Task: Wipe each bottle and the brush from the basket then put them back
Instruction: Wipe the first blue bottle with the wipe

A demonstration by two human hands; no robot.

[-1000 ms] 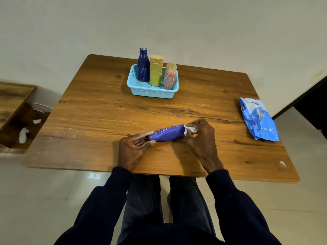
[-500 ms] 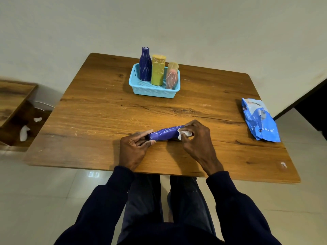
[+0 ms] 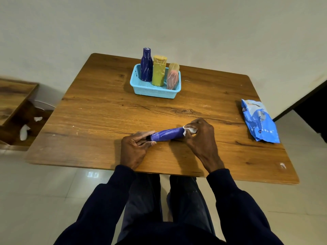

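Purple bottle (image 3: 167, 135) horizontal. Left hand (image 3: 135, 149) pinches 9 o'clock end; right hand (image 3: 200, 137) grips white wipe (image 3: 190, 130) at 3 o'clock end. Judgement: rotate bottle, drag wipe full length.

- Left hand (image 3: 134, 149) pinches one end of a purple bottle (image 3: 167, 135) lying on the surface (image 3: 99, 121).
- Right hand (image 3: 200, 137) presses a white wipe (image 3: 189, 130) on its other end.
- Three containers stand in the blue basket (image 3: 155, 91).
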